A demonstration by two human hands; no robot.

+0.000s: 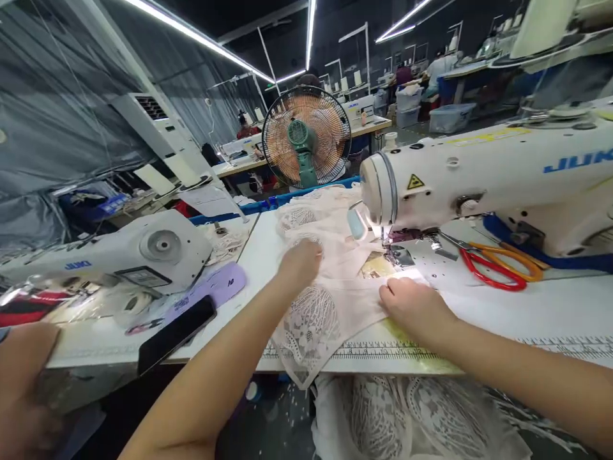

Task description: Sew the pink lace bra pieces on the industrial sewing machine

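Note:
A pale pink lace garment (330, 300) lies on the white table (502, 306) under the needle of a white sewing machine (479, 179). My left hand (301, 263) rests on the fabric left of the presser foot (390, 246), with its fingers curled and pressed down on the cloth. At the front right edge of the fabric, near the needle, my right hand (412, 306) lies closed and pins the cloth down. More lace hangs over the table's front edge (306, 345) toward my lap.
Red and orange scissors (498, 262) lie right of the needle. A black phone (177, 332) and a purple card (211, 291) sit at the left, beside a second sewing machine (124, 252). A fan (306, 137) stands behind. Other people work at far tables.

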